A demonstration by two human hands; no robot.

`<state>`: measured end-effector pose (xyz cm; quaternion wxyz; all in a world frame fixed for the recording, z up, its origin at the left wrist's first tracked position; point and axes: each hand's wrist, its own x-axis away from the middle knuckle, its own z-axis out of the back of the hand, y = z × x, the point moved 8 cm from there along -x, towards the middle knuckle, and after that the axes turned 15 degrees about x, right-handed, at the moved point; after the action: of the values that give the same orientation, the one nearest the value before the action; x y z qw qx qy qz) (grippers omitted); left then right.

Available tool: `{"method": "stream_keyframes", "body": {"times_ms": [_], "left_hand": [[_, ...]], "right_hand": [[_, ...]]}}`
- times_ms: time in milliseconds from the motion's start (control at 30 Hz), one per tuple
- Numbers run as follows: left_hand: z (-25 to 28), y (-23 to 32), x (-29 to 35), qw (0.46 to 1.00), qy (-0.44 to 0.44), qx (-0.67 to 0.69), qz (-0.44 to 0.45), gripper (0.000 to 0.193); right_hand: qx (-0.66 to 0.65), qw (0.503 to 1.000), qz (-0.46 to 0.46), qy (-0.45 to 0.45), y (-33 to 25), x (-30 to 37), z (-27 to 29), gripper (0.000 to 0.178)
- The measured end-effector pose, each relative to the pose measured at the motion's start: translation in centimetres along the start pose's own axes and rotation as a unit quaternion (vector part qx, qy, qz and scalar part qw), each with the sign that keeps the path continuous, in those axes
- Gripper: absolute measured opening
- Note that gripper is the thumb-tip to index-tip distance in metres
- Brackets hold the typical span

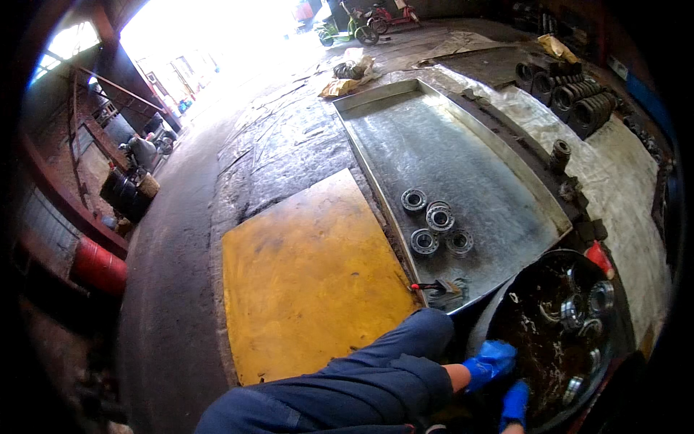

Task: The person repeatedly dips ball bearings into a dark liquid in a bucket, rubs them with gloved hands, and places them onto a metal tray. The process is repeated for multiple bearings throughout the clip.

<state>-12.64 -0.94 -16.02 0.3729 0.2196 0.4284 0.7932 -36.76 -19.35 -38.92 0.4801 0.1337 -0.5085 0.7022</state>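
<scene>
Both my hands wear blue gloves and are low at the right, over the near left side of a round tub [481, 329] of dark liquid. My left hand [493, 363] is closed, its fingers bunched together. Closer to the lower edge, my right hand [515, 405] also looks closed; whatever either hand grips is hidden. Several shiny metal bearing rings [571, 312] lie in the tub, partly in the liquid. Beyond it, a shallow metal tray [463, 145] holds several bearings [424, 242] in a cluster. A brush [441, 286] with a red handle rests at the tray's near corner.
A yellow sheet [311, 275] lies left of the tray, by my bent leg [361, 369]. Stacked dark rings [578, 98] stand on pale sheeting at the far right. A red object [598, 260] touches the tub's far rim. Scooters [347, 29] stand far back; a red drum [99, 266] lies left.
</scene>
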Motion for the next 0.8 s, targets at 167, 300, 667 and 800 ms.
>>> {"method": "stream_keyframes", "body": {"times_ms": [167,300,667,800], "left_hand": [[0.5,0.2,0.2,0.999,0.013,0.021,-0.044,0.015],[0.4,-0.4,0.0,1.000,-0.006,0.001,-0.004,0.018],[1.6,1.2,0.1,0.999,-0.016,0.034,0.004,0.023],[1.1,-0.2,0.1,0.998,0.006,0.056,0.038,0.022]], "right_hand": [[0.001,1.000,0.002,-0.001,-0.5,0.0,-0.3,0.047],[0.003,1.000,0.003,-0.005,-0.8,-0.1,-1.0,0.046],[-0.002,1.000,0.002,0.008,-1.2,0.3,-0.1,0.045],[0.002,1.000,0.005,0.003,-1.5,0.2,-0.3,0.045]]}}
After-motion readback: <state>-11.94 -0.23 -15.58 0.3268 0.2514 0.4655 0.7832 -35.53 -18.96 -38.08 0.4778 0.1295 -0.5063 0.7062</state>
